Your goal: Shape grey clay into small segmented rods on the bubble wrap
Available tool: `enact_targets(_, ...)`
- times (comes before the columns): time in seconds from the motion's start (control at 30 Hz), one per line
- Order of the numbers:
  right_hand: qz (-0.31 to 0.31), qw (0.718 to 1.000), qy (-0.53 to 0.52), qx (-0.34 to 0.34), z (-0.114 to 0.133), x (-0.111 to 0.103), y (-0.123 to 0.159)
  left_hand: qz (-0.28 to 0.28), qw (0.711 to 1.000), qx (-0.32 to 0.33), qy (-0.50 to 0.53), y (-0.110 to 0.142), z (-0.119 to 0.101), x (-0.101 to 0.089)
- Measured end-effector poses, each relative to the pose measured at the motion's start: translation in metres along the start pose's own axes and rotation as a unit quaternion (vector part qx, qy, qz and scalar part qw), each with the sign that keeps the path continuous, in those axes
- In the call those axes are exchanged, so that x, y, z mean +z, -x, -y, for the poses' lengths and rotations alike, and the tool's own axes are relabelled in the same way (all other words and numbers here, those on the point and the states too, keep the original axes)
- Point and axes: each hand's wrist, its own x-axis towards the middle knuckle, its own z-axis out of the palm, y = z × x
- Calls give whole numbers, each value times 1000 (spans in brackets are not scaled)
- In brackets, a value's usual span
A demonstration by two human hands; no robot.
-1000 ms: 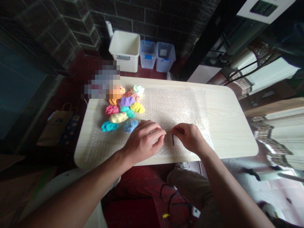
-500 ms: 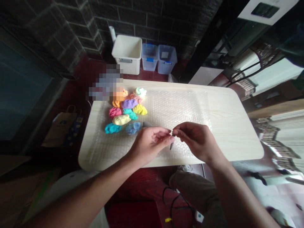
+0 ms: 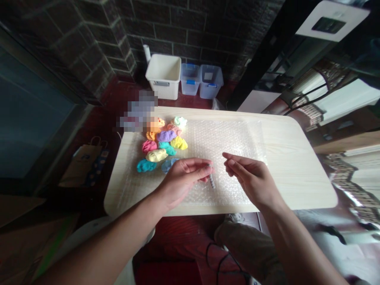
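Note:
My left hand (image 3: pixel 187 174) is closed, its thumb and fingers pinching a thin grey striped strand (image 3: pixel 211 182). The strand hangs down below the fingertips over the bubble wrap; its upper end is hidden in the grip. To the right, apart from it, my right hand (image 3: pixel 246 168) has its thumb pressed to its fingers and its index finger stretched forward. Whether something small is in that pinch I cannot make out. A blue lump (image 3: pixel 168 165) of soft, clay-like material lies just behind my left hand, partly covered by it.
Several clay-like lumps, among them a purple one (image 3: pixel 166 135), a yellow one (image 3: pixel 179 143) and a teal one (image 3: pixel 146 165), lie on the left of the bubble wrap (image 3: pixel 225 134). It covers much of the pale table (image 3: pixel 297 158). Beyond stand a white bin (image 3: pixel 163 85) and two clear boxes.
My hands came together at the strand, then parted. The strand passed from my right hand to my left. My right hand has drawn away to the right. The view has shifted slightly.

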Motion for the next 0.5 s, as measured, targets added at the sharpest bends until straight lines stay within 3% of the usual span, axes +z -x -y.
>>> enact_targets(0.23,70,979,-178,75,10,11,8,-5,998,4,64,-9,-12,-8)
enact_targets(0.5,116,956,-253,96,26,12,16,-7,996,-4,87,-10,-17,-11)
